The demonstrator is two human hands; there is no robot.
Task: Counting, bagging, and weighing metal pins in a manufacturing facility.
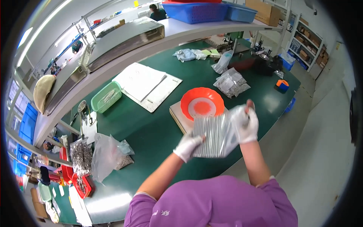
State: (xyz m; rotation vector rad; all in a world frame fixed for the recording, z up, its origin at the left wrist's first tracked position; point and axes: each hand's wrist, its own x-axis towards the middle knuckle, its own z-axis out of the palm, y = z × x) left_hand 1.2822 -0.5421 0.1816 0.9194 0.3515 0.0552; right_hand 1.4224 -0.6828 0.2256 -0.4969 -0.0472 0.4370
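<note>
A flat row of slim silvery metal rods [209, 138] is held above the near side of the bench. My left hand [188, 146], in a white glove with bare fingertips, grips its left edge with the thumb on top. Clear plastic film [230, 132], apparently a bag, lies along the row's right side. My right hand [245, 124], gloved alike and slightly blurred, is closed on that film. Just beyond the rods, an orange scalloped bowl [202, 92] rests on a pale block [177, 113]. Whether the film covers the whole row, I cannot tell.
White papers [141, 81] and a green basket [106, 97] lie at the far left of the green bench [151, 123]. Bags of small parts [231, 82] sit beyond the bowl. An orange-and-blue tape dispenser [282, 85] stands right. A raised shelf [181, 33] crosses the back.
</note>
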